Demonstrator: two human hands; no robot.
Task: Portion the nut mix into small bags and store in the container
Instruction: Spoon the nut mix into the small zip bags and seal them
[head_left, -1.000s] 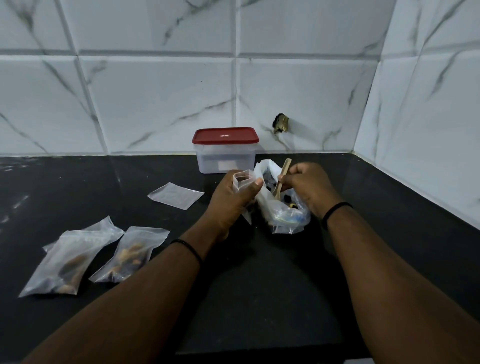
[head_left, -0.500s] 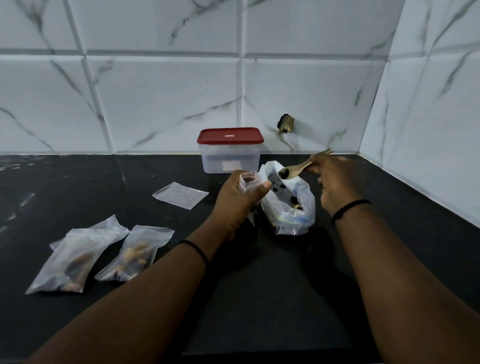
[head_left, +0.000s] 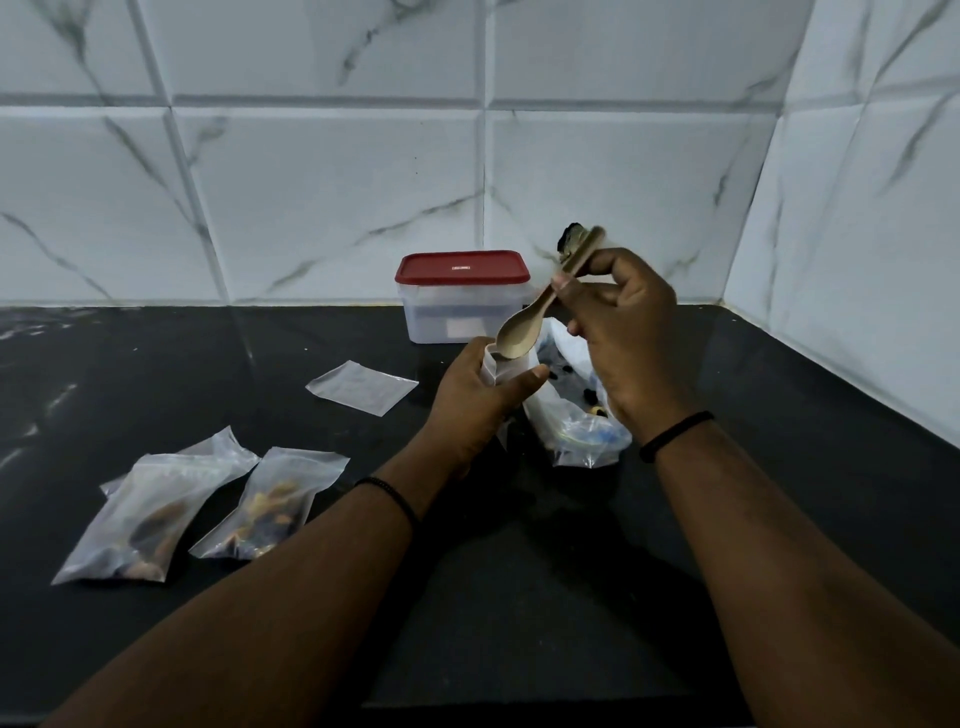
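Observation:
My left hand (head_left: 480, 402) holds a small clear bag (head_left: 503, 370) upright with its mouth open. My right hand (head_left: 621, 340) grips a wooden spoon (head_left: 524, 330) by the handle, tilted down, its bowl at the small bag's mouth. Just right of it sits the large plastic bag of nut mix (head_left: 576, 421), open, partly hidden by my right hand. Two filled small bags (head_left: 148, 512) (head_left: 270, 506) lie at the left. An empty small bag (head_left: 362, 387) lies flat in the middle. The clear container with a red lid (head_left: 462, 296) stands shut by the wall.
The black counter (head_left: 519, 597) meets marble tiled walls at the back and at the right, forming a corner. A small dark fitting (head_left: 571, 241) sticks out of the back wall behind the spoon's handle.
My right hand lifted the spoon out of the big nut bag, swung it left and tipped its bowl down onto the mouth of the small bag. My left hand stayed put.

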